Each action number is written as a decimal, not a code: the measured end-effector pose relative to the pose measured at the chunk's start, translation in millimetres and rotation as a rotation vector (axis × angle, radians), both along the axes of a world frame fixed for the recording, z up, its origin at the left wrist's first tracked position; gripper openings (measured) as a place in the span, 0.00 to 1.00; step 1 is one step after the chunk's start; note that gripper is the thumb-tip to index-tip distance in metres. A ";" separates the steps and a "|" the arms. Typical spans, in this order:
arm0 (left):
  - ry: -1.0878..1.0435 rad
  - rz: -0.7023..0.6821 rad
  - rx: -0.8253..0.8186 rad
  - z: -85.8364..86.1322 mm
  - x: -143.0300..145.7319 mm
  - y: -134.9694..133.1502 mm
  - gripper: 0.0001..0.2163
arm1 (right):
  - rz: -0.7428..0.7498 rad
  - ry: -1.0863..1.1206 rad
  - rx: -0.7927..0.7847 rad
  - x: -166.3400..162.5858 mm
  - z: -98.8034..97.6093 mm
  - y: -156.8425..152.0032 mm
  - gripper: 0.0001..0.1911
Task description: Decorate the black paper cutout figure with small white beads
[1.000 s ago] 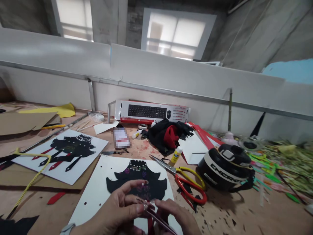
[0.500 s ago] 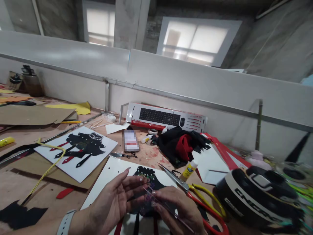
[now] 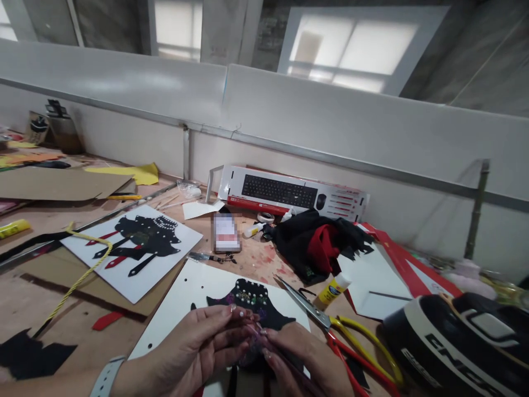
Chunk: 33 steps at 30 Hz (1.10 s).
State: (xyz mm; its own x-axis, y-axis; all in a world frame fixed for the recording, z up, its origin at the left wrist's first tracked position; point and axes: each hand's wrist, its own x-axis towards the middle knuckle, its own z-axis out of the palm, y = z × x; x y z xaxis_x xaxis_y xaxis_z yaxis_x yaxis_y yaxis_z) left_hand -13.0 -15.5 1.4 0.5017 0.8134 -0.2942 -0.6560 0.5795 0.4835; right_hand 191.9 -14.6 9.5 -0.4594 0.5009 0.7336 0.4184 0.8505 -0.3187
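My left hand point(image 3: 198, 343) is palm up with its fingers curled and the thumb against the index finger. A small white bead point(image 3: 242, 314) shows on the finger beside the thumb tip. Pinched in my right hand point(image 3: 308, 353) is a thin purplish stick point(image 3: 295, 364), its tip at my left fingers. Both hands are above a black cut-out shape point(image 3: 270, 310) studded with white beads, on a white board point(image 3: 167, 309). Its lower part is hidden behind my hands. Beside my right hand lie scissors point(image 3: 318, 315) with red and yellow handles, blades apart.
A finished-looking black and red beaded piece point(image 3: 149, 237) lies on a white sheet at left, by a yellow cord point(image 3: 78, 281). Behind are a phone point(image 3: 226, 232), a glue stick point(image 3: 333, 289), black and red fabric point(image 3: 303, 242) and a keyboard box point(image 3: 285, 193). A black case point(image 3: 446, 342) stands at right.
My left thumb has come down against the index finger, and the fingers have curled more. The stick in my right hand has lowered slightly. The view has shifted left and down.
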 end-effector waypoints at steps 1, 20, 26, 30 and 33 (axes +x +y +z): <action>-0.003 -0.004 0.007 -0.5 -0.2 -0.1 0.07 | 0.012 -0.023 0.014 -0.2 0.7 0.1 0.13; 0.019 -0.046 0.068 -8.8 1.5 -1.2 0.08 | 0.043 0.057 0.116 -6.3 -12.4 1.4 0.20; 0.011 -0.034 0.050 -3.9 2.4 -1.5 0.07 | 0.055 -0.014 0.189 -0.5 -18.0 2.5 0.20; 0.029 -0.023 0.033 -3.5 2.7 -2.5 0.07 | 0.018 -0.160 0.213 6.9 -16.4 1.0 0.17; 0.027 -0.022 0.035 -6.2 2.2 -1.9 0.07 | 0.011 -0.212 0.256 8.0 -12.0 0.2 0.15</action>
State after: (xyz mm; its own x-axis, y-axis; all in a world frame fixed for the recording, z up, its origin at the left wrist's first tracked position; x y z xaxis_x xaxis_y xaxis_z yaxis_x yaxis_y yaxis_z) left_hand -10.9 -17.3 -4.8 0.5118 0.8123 -0.2796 -0.6298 0.5761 0.5210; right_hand 199.9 -14.3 -2.5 -0.6192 0.3069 0.7228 0.4431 0.8965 -0.0010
